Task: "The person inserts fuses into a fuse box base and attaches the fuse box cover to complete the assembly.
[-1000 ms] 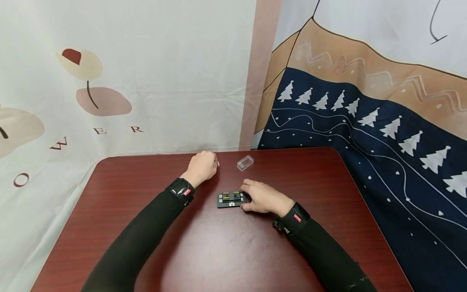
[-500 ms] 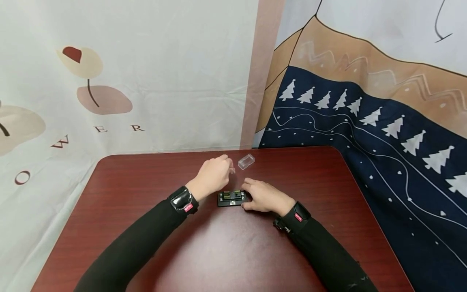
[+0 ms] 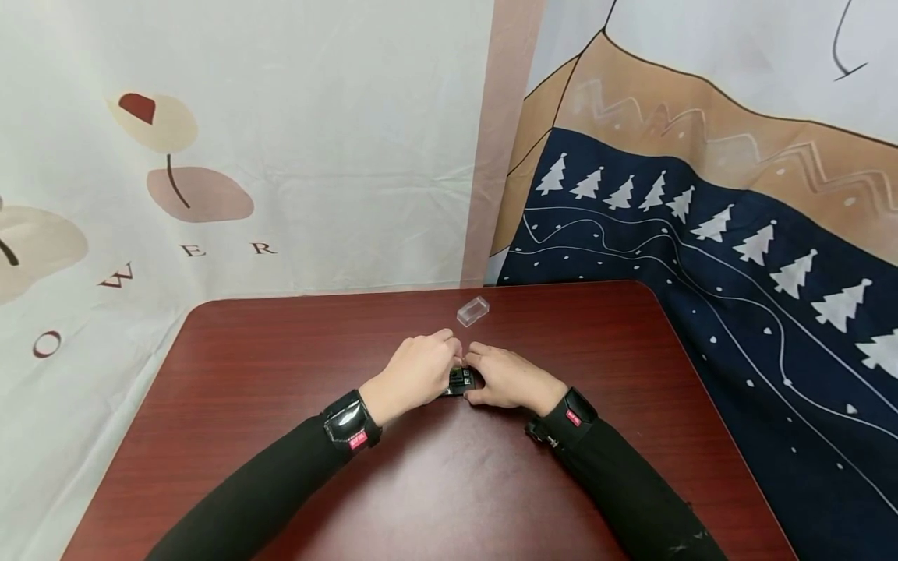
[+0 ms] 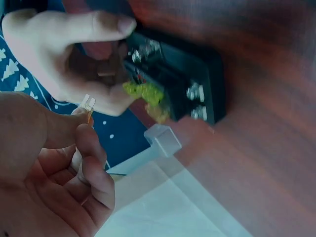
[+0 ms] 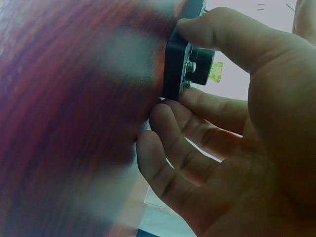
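My left hand (image 3: 417, 370) pinches a small blade fuse (image 4: 88, 104) between thumb and index finger, its two metal prongs pointing outward. A black fuse block (image 3: 459, 382) with metal screw terminals lies on the table, partly hidden behind that hand in the head view. In the left wrist view, yellow-green fuses (image 4: 144, 92) stand in the block. My right hand (image 3: 515, 378) grips the block's right end, thumb on its near edge and index finger on the far side. In the left wrist view the held fuse appears apart from the block.
A small clear plastic box (image 3: 473, 312) sits near the back edge of the reddish-brown table (image 3: 281, 351), beyond both hands. Behind the table hangs a printed cloth (image 3: 351, 156), with a dark blue tree-patterned part on the right.
My left hand has moved right and toward me, from the back of the table to over the fuse block. My right hand keeps its hold on the block.
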Demonstrator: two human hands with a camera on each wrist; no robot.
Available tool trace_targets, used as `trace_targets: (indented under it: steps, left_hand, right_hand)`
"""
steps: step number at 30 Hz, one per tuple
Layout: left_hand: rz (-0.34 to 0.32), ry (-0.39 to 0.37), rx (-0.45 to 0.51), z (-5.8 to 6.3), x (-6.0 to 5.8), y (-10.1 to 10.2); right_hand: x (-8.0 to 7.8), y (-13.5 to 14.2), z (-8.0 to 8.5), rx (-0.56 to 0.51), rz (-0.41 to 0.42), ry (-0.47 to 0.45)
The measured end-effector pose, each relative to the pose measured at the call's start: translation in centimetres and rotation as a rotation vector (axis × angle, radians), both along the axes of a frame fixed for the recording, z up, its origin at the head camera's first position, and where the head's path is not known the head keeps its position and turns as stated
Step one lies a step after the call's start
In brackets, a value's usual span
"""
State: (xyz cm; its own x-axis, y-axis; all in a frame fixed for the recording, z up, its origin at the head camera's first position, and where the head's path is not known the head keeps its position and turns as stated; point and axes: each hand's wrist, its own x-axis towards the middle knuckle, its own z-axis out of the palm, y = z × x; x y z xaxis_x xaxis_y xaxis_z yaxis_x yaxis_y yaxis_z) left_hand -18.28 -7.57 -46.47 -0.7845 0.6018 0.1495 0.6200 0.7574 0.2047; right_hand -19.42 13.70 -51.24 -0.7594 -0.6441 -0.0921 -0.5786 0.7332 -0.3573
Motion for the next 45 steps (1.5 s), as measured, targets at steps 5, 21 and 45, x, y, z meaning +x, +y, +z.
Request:
trace_targets:
  steps: [5,21,45]
  left_hand:
    - [-0.010,0.008,0.004,-0.6,0.8,0.0]
    - [-0.028,0.037,-0.060,-1.7,1.1,0.0]
    - [-0.051,0.087,-0.064,-2.1,0.9,-0.1]
  right_hand:
    - [0.1,0.0,0.0,-0.007,-0.007,-0.012]
    - [0.1,-0.1,0.1,0.002,0.004,-0.013]
    - [0.0,0.0,0.1,-0.009,0.007,-0.014]
